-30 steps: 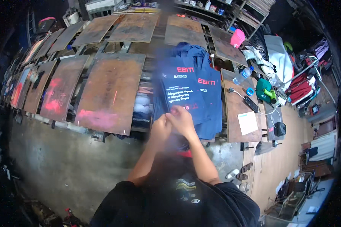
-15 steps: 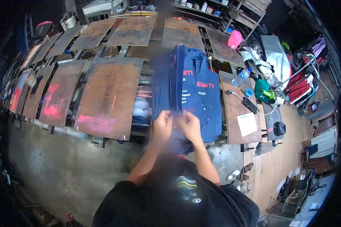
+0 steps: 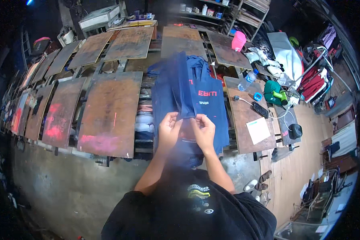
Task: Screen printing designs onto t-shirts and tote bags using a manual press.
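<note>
My left hand (image 3: 168, 132) and my right hand (image 3: 204, 132) pinch the lower edge of a dark navy fabric piece (image 3: 185, 100), one on either side. The piece stands turned nearly edge-on, folded into a narrow strip. Beneath and to the right lies a pile of navy fabric pieces (image 3: 214, 112) with red and white print. A soft dark smear down the middle of the view hides part of the held piece and of my fingertips.
Stained flat boards (image 3: 108, 114) stand in rows left and behind. A right-hand board (image 3: 244, 136) carries a white sheet (image 3: 258, 130), power strip (image 3: 260, 109), bottle (image 3: 248, 80) and cables. Behind are shelves (image 3: 206, 20) and a pink container (image 3: 238, 41). Footwear (image 3: 264, 180) lies on the floor.
The held piece has turned from printed face showing to a narrow edge-on fold. My hands have moved apart to either side of its lower edge. The surroundings have shifted slightly down in view.
</note>
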Tool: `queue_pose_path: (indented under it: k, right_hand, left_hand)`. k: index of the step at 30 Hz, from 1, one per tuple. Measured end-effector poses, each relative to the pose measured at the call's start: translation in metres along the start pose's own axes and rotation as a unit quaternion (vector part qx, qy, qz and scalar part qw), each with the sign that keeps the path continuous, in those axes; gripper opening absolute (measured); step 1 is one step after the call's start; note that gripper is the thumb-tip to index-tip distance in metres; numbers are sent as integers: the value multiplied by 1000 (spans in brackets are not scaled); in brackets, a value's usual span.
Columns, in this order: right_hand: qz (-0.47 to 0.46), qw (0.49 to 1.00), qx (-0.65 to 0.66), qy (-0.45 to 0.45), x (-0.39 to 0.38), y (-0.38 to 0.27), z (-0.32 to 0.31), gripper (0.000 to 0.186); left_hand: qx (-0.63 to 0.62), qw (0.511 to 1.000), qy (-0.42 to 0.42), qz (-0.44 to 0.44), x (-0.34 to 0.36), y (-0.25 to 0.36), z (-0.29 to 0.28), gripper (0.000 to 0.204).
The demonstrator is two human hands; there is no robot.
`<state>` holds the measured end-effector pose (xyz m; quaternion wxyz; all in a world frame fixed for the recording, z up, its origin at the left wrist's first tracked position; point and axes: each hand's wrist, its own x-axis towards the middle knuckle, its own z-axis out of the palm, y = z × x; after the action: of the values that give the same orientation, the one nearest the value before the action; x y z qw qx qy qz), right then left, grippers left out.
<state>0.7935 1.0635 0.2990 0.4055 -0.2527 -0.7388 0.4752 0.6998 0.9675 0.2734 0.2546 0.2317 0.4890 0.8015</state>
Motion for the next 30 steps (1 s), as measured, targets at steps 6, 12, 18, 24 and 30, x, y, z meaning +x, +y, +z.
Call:
queue_pose_path:
  k: [6, 12, 18, 24, 30]
  right_hand:
    - [27, 999, -7, -40, -14, -17, 12, 30]
    - [62, 994, 65, -60, -33, -1, 22, 29]
    - [138, 961, 223, -92, -52, 2, 42, 31]
    - [187, 924, 318, -101, -58, 12, 58, 32]
    - [186, 913, 344, -118, -54, 7, 62, 30]
  left_hand:
    - [123, 990, 6, 68, -7, -9, -5, 25]
    - [165, 983, 15, 82, -21, -4, -23, 24]
    - [25, 998, 14, 48, -30, -14, -57, 26]
    - [0, 999, 34, 32, -37, -6, -70, 23]
    - [57, 996, 20, 71, -39, 4, -73, 24]
